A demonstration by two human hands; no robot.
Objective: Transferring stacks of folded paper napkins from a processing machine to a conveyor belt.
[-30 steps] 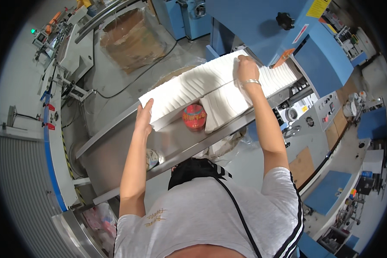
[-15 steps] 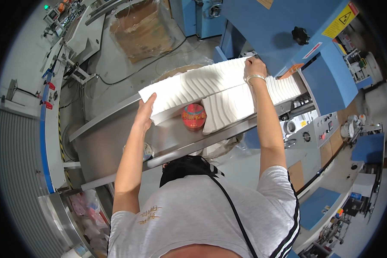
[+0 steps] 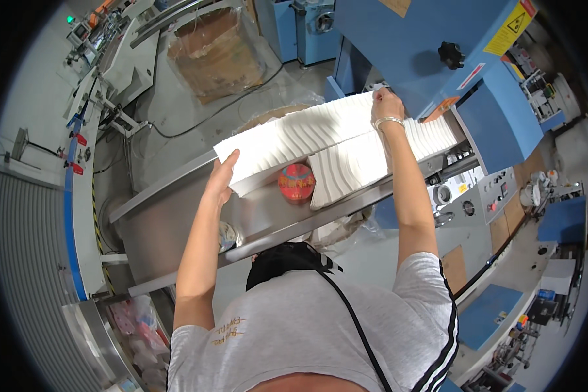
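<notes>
A long stack of white folded paper sheets [image 3: 300, 138] lies along the far side of a metal trough [image 3: 170, 228]. My left hand [image 3: 221, 178] is against its left end, with the thumb up along the edge and the other fingers partly hidden. At the far right end, my right hand [image 3: 389, 106] is closed on the stack, a bracelet round its wrist. Nearer to me, a second white stack [image 3: 349, 170] lies in the trough, partly behind my right forearm. A round red tin [image 3: 296, 183] touches or nearly touches that stack's left end.
Blue machine housing [image 3: 405, 59] with a black knob rises beyond my right hand. A control panel [image 3: 500, 193] is at the right. Beside my left forearm sits a roll of clear tape [image 3: 227, 236]. A plastic-lined cardboard box [image 3: 219, 55] stands on the floor beyond, near a black cable.
Both hands keep their places at the ends of the far stack. The whole view has shifted slightly; the stack and tin show no clear movement in the trough.
</notes>
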